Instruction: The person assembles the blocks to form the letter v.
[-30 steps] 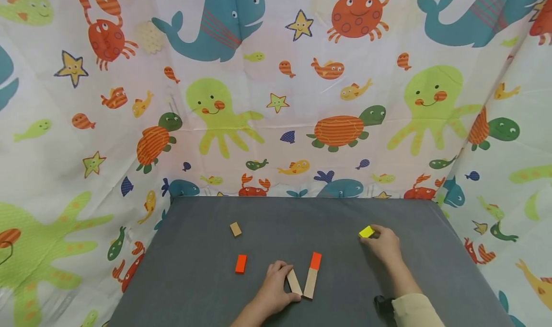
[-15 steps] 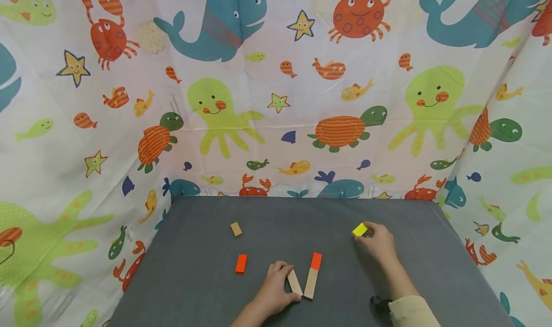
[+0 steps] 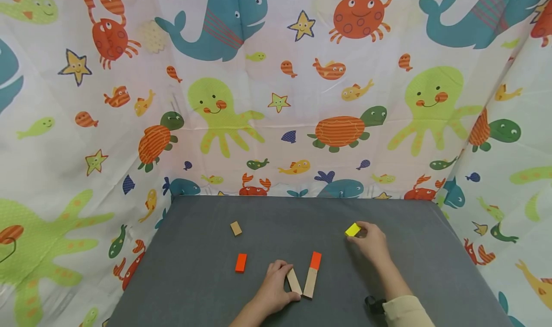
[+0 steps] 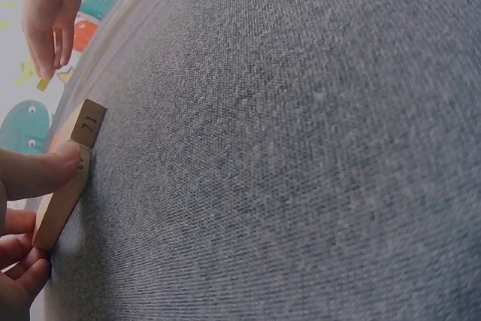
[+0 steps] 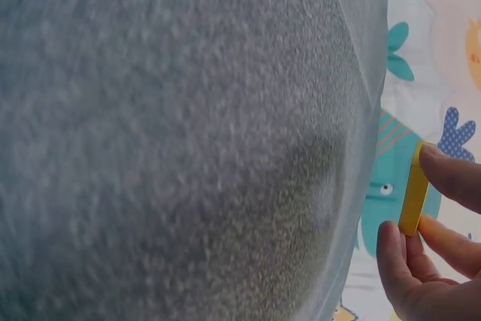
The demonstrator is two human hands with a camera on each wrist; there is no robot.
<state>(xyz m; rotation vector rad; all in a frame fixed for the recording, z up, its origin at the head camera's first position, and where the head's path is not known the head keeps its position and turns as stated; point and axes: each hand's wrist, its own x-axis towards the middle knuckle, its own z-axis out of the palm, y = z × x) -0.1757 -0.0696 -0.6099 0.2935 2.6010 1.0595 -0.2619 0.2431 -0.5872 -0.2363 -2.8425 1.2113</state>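
My left hand (image 3: 274, 288) holds a plain wooden block (image 3: 294, 282) lengthwise on the cloth, thumb at its near end and fingertips at its far end. Its near end meets a second plain wooden block (image 3: 310, 283), so the two form a narrow V. In the left wrist view, dark printed digits show on the end of the neighbouring block (image 4: 89, 122). An orange block (image 3: 316, 260) continues the right leg of the V. Farther right, my right hand (image 3: 372, 243) pinches a yellow block (image 5: 415, 193) between thumb and fingers, raised over the cloth.
A loose orange block (image 3: 241, 263) lies left of my left hand. Behind it is a small wooden block (image 3: 235, 228). The grey cloth-covered table (image 3: 194, 250) ends at a printed sea-animal curtain (image 3: 276, 125). A black strap piece (image 3: 374, 305) sits at my right wrist.
My right hand has moved left with the yellow block, a little at a time. The left hand and the blocks on the table have stayed in place.
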